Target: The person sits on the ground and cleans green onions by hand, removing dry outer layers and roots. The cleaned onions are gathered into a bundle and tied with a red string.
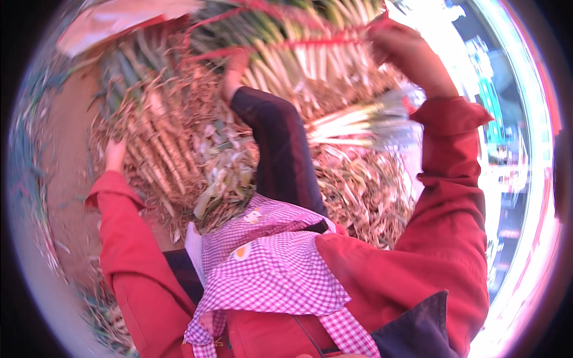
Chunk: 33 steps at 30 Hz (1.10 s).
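Observation:
My right hand, raised at the upper right and blurred, is closed on a red plastic strap. The strap stretches leftward in strands across a row of cleaned scallions or leeks with white stems and rooty ends. At the left, my left hand is at the edge of a heap of untrimmed, earthy stalks. Its fingertips are partly lost among the roots, so its grip cannot be made out. A smaller bunch of white-stemmed scallions lies beyond my knee.
My bent leg in dark trousers reaches between the heaps, its bare foot near the strap. Peeled skins and trimmings pile up on both sides of it. A pale sheet or sack is at the upper left. Brown ground shows at the left.

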Motion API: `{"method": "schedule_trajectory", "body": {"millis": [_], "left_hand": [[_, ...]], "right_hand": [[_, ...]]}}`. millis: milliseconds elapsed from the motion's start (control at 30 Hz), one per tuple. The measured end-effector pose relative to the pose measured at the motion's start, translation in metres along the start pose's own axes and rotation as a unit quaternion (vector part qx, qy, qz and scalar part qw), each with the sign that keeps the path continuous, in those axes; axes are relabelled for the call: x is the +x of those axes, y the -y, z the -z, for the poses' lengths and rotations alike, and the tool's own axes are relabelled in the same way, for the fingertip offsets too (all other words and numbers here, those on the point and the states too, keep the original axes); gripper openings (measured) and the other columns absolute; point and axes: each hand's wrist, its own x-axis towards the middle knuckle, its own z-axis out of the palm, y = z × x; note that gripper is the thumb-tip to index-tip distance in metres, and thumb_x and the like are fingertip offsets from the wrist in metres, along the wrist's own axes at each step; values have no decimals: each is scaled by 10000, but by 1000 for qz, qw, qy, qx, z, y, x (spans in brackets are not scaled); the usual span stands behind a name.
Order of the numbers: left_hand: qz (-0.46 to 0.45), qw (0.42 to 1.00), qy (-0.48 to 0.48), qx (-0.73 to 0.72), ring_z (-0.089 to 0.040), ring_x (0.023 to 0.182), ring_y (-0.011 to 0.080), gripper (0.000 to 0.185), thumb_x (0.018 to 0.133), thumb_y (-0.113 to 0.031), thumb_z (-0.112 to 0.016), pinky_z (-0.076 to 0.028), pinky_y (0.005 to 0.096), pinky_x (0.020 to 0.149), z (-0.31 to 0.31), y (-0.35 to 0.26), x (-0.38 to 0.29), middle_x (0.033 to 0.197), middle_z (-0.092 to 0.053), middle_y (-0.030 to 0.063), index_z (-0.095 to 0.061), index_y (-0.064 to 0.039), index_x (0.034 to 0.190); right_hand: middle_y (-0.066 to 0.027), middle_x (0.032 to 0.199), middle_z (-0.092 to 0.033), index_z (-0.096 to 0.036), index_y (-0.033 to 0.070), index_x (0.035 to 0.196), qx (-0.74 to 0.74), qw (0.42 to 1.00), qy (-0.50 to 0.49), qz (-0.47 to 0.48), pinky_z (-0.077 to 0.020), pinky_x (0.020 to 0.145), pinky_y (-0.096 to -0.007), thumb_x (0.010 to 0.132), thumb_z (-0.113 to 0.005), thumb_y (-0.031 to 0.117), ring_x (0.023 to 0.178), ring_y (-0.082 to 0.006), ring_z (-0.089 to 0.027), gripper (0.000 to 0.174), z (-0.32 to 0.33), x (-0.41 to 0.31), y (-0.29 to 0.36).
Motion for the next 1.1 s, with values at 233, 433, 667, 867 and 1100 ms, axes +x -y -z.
{"method": "schedule_trajectory", "body": {"millis": [233, 433, 667, 867, 1100], "left_hand": [[4, 978, 154, 141, -627, 981, 275, 437, 910, -273, -618, -487, 382, 867, -37, -41, -42, 1070, -680, 169, -596, 58, 1196], [26, 895, 225, 385, -636, 945, 273, 343, 914, -218, -620, -488, 385, 840, -96, -181, -92, 1020, -681, 145, -624, 48, 1131], [-94, 919, 169, 343, -647, 894, 265, 276, 907, -143, -601, -497, 381, 788, -120, -223, -107, 994, -678, 148, -616, 50, 1103], [44, 885, 182, 426, -645, 915, 312, 341, 860, -231, -654, -497, 430, 797, -72, -113, -101, 971, -670, 185, -627, 32, 1075], [46, 953, 138, 266, -629, 1054, 358, 464, 850, -227, -679, -489, 420, 917, -1, 33, -118, 1144, -656, 188, -587, -18, 1254]], "right_hand": [[-84, 900, -637, -591, -21, 1028, 133, 886, 401, -193, -532, 728, -305, 914, -674, 127, 846, -174, -662, 204, -8, -186, -174], [-77, 917, -674, -589, -21, 1047, 43, 926, 334, -169, -525, 734, -302, 918, -644, 126, 802, -159, -658, 203, 116, -150, -233], [-202, 1247, -484, -336, 41, 1356, 200, 696, -678, 129, -619, 704, -416, 847, -591, -72, 1041, -325, -603, 580, 379, -74, -213], [-127, 1009, -671, -583, -10, 1134, 260, 908, -324, 56, -579, 740, -338, 940, -551, 87, 899, -218, -682, 219, 161, 12, -221], [-130, 946, -667, -585, -42, 1099, 342, 938, 63, -5, -560, 695, -324, 918, -604, 76, 820, -206, -674, 217, -127, 117, -176]]}}
